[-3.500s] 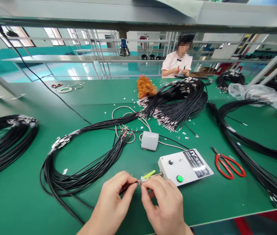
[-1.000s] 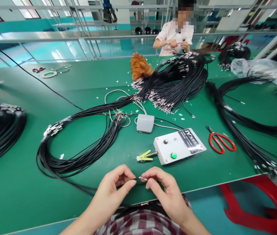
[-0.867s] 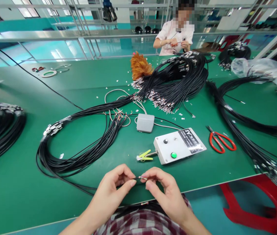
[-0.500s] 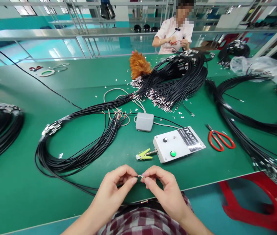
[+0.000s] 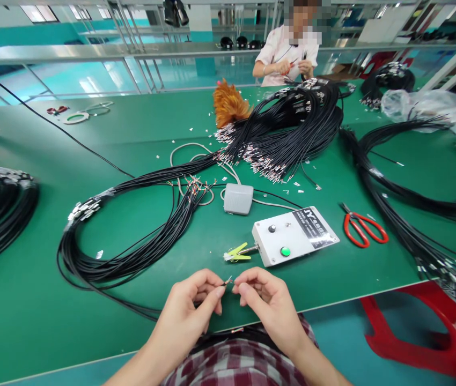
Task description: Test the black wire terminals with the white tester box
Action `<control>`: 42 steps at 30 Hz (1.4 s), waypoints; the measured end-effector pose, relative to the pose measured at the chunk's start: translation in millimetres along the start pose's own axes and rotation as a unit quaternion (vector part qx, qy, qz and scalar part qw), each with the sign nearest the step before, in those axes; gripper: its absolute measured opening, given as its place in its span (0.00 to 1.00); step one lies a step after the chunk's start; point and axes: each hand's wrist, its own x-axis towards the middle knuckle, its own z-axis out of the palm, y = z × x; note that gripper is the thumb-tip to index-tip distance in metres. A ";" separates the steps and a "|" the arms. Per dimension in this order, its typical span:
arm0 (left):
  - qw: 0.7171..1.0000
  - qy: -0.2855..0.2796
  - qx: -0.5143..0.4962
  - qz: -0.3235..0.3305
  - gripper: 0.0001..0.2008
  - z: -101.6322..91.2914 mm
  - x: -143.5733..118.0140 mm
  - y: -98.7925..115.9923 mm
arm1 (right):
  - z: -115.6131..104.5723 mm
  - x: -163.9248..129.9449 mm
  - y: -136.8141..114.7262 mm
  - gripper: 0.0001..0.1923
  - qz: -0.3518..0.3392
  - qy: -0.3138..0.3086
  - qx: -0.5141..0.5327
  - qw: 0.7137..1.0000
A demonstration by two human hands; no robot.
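Near the table's front edge, my left hand point(image 5: 193, 300) pinches the end of a black cable point(image 5: 143, 311) between thumb and index finger. Thin stripped wires point(image 5: 229, 280) stick out past its fingertips and point up. My right hand point(image 5: 266, 297) is beside them with curled fingers, its fingertips very close to the wire ends. Whether it touches them or pinches something small, I cannot make out. The cable runs left into a looped bundle of black cables point(image 5: 123, 271). Just beyond my hands, a yellow-green clip point(image 5: 237, 252) sits at the shaft of a white control box point(image 5: 292, 236) with a lit green button.
A grey pedal point(image 5: 238, 199) lies behind the box, and red-handled cutters point(image 5: 362, 228) to its right. Heaped black cables point(image 5: 288, 134) fill the back, near an orange-brown duster point(image 5: 230, 104). A co-worker point(image 5: 288, 53) works opposite. A red stool point(image 5: 417, 332) stands at lower right.
The fingertips of my two hands have moved slightly apart. The wires stretched between them before now point upward from my left fingertips. The view has shifted a little.
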 end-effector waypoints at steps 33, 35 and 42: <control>0.997 0.016 -0.070 0.033 0.10 -0.4 -1.3 0.2 | 20.4 10.0 -0.9 0.14 0.005 0.001 0.082 0.997; 0.995 0.016 -0.050 0.087 0.09 1.5 -1.5 1.4 | 20.7 10.2 -1.4 0.15 0.014 -0.014 0.087 0.996; 0.988 0.028 -0.073 0.132 0.04 8.6 9.8 -0.4 | 15.5 7.1 -0.5 0.16 0.018 -0.045 0.053 0.997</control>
